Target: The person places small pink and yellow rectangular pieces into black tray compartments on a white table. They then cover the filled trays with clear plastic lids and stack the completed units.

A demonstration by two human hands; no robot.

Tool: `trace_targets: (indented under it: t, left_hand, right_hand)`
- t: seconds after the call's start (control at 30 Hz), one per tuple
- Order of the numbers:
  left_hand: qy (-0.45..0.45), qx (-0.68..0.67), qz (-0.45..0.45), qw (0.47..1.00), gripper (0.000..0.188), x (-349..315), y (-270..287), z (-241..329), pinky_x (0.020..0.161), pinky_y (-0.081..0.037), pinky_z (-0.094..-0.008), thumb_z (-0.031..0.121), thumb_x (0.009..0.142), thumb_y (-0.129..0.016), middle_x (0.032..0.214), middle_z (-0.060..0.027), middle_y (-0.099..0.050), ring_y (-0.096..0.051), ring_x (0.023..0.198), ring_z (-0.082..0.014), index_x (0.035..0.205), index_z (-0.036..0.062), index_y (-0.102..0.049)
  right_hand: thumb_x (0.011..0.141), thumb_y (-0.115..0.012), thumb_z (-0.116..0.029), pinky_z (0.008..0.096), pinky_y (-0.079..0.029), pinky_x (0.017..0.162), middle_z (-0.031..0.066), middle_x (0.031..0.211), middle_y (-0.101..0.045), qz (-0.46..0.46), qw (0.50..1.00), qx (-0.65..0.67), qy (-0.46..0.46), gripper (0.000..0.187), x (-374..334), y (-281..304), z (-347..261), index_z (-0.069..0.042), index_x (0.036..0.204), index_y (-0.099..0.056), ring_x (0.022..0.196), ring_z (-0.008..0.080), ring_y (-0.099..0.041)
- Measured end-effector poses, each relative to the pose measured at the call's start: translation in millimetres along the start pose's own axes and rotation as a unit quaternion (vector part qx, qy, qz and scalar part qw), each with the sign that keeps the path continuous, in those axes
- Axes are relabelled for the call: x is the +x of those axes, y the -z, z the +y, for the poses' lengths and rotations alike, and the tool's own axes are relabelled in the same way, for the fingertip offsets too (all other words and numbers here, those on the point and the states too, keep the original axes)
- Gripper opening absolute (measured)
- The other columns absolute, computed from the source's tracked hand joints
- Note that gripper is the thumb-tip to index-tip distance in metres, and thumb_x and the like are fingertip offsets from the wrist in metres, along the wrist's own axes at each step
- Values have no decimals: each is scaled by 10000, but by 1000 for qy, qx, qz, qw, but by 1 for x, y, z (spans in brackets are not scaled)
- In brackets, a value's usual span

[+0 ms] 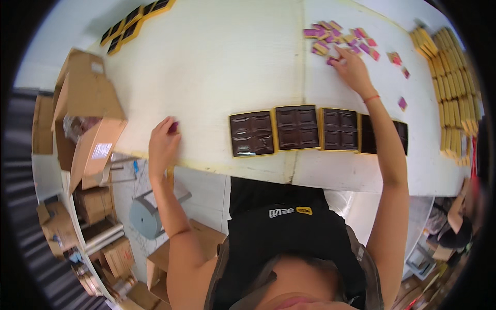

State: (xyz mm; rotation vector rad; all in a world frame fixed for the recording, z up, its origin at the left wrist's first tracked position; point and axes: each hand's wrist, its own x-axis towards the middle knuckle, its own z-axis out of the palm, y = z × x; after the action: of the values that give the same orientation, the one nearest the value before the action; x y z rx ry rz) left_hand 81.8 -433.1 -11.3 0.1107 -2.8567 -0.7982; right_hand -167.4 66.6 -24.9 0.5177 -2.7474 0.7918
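Observation:
Over the left front part of the table, my left hand (163, 142) is closed on a small dark purple piece (174, 127), mostly hidden by the fingers. My right hand (355, 72) reaches to the far right, pinching a small purple packet (332, 61) at the edge of a loose pile of purple, pink and gold packets (325, 33). Between my arms lies a row of dark brown trays with moulded compartments and yellow edges, among them a left tray (251, 134), a second tray (297, 127) and a third tray (339, 129). My right forearm hides part of the row's right end.
Stacks of yellow-edged boxes (454, 88) line the table's right side. More dark yellow-edged trays (129, 30) stand at the far left. An open cardboard box (95, 98) is beside the left edge. Stray packets (402, 103) lie on the right. Another person's arm (457, 209) shows at far right.

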Motion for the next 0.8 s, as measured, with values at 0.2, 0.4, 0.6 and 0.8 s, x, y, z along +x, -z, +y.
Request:
trace_targets:
  t: [0.2, 0.4, 0.6, 0.8]
  left_hand:
    - [132, -95, -6, 987, 204, 12, -2, 21, 770, -522, -289, 1, 796, -702, 1131, -106, -629, -646, 899, -203, 996, 19, -669]
    - [-119, -98, 173, 973, 195, -1, -30, 62, 693, -474, -302, -52, 726, -743, 967, -93, -620, -605, 813, -207, 873, 70, -705]
    - [-186, -117, 215, 951, 230, -8, -40, 104, 534, -405, -243, -97, 689, -736, 622, -8, -479, -501, 542, -168, 797, 106, -732]
    - [-201, -260, 233, 915, 237, 0, -65, 117, 571, -467, -222, -124, 737, -666, 705, -49, -643, -596, 588, -139, 882, 56, -720]
  right_hand:
    - [840, -718, -140, 337, -503, 729, 97, 898, -687, -56, 997, 39, -29, 259, 4, 7, 13, -18, 1062, -662, 791, 193, -635]
    - [845, -675, -34, 266, -473, 691, 18, 924, -684, -114, 978, 177, -11, 141, -42, 39, -64, -48, 985, -672, 788, 105, -612]
    - [746, -632, 133, 288, -449, 813, 65, 998, -584, -116, 915, 382, 61, 245, -108, 59, -140, -83, 836, -703, 940, 156, -577]
    - [788, -598, 130, 223, -397, 686, 56, 966, -551, -153, 871, 466, 26, 259, -126, 41, -134, -73, 909, -705, 753, 98, -485]
